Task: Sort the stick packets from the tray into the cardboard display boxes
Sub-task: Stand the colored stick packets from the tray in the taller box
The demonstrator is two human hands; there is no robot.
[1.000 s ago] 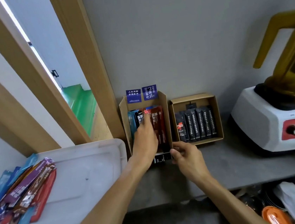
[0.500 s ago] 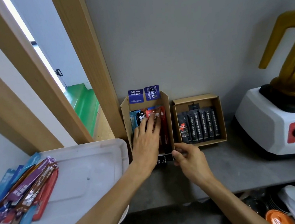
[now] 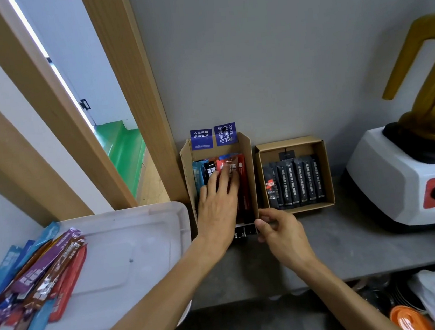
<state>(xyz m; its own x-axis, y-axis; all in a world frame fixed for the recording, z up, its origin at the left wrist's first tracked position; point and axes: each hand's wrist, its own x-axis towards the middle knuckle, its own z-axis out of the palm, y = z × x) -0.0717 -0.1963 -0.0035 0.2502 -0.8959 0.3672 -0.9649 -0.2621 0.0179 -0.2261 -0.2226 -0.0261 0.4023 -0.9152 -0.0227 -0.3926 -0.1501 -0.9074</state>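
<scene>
A tall cardboard display box (image 3: 250,177) stands against the grey wall, holding blue, black and red stick packets (image 3: 243,186). My left hand (image 3: 219,205) lies flat inside it, straight fingers pressing on the packets. My right hand (image 3: 280,228) pinches the box's front right corner. A second, lower cardboard box (image 3: 327,171) to the right holds a row of black packets (image 3: 294,183). At the left, a white tray (image 3: 128,245) carries a loose pile of blue, purple, brown and red stick packets (image 3: 34,280).
A white blender base with red panel and amber jug (image 3: 414,169) stands at the right on the grey counter (image 3: 355,244). A wooden door frame (image 3: 127,93) rises left of the boxes. Below the counter edge lie an orange lid (image 3: 407,319) and bags.
My left hand has flattened from holding a red packet upright to pressing the packets down in the box. My right hand stays at the box corner.
</scene>
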